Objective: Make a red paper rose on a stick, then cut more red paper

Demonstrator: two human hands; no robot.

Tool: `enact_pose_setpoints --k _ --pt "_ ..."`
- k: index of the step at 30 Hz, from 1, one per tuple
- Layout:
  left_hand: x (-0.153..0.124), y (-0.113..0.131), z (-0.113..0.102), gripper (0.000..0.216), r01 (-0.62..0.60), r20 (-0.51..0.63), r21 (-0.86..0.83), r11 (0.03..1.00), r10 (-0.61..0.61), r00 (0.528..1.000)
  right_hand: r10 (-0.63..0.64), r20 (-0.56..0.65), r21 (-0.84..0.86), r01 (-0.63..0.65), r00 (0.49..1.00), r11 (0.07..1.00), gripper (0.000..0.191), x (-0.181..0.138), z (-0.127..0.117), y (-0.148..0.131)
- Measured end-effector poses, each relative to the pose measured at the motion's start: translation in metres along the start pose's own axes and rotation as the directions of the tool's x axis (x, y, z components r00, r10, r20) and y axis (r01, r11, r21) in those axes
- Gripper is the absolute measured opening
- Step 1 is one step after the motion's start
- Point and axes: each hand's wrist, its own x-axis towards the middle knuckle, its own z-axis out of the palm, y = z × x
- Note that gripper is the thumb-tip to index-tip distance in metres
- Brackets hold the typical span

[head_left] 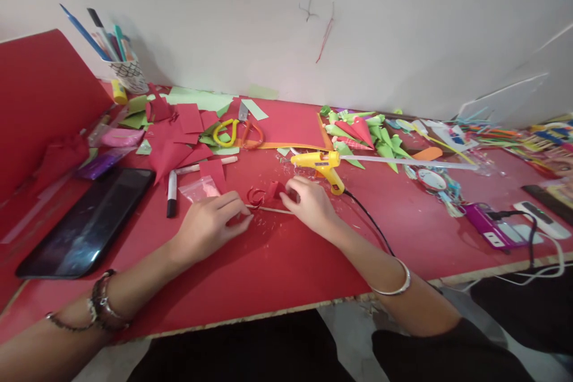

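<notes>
My left hand [215, 222] is closed in a pinch at the left end of a thin wooden stick [271, 210] that lies low over the table. Curled red paper strips [256, 197] sit by the same end of the stick, just past my fingertips. With bent fingers, my right hand [310, 202] pinches a small folded piece of red paper [274, 190]. The stick's right end reaches under that hand. Just beyond it rests a yellow glue gun [317, 160] with a long glue stick [403, 161] in its back.
Scissors [244, 125], red paper scraps [190, 118] and a marker [172, 194] lie at the back left. A phone [89, 221] is left of my arm. Green and red paper cones [353, 131] are behind the glue gun; its black cord [371, 221] runs past my right forearm. A purple power strip [492, 227] is far right.
</notes>
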Motion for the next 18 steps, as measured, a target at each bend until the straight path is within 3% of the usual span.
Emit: enact_pose_setpoints --k 6,13,18 --pt "-0.004 0.008 0.005 0.012 0.075 0.031 -0.019 0.997 -0.074 0.997 -0.097 -0.046 -0.047 0.095 0.994 0.994 0.024 -0.009 -0.003 -0.01" --pt "-0.005 0.012 0.007 0.013 0.281 0.144 -0.251 0.926 -0.251 0.957 -0.145 0.057 -0.041 0.147 0.988 0.988 0.03 -0.016 -0.003 -0.018" --pt "-0.006 0.014 0.003 0.014 0.312 0.138 -0.291 0.904 -0.284 0.949 -0.122 0.09 -0.003 0.123 0.988 0.992 0.031 -0.02 -0.003 -0.025"
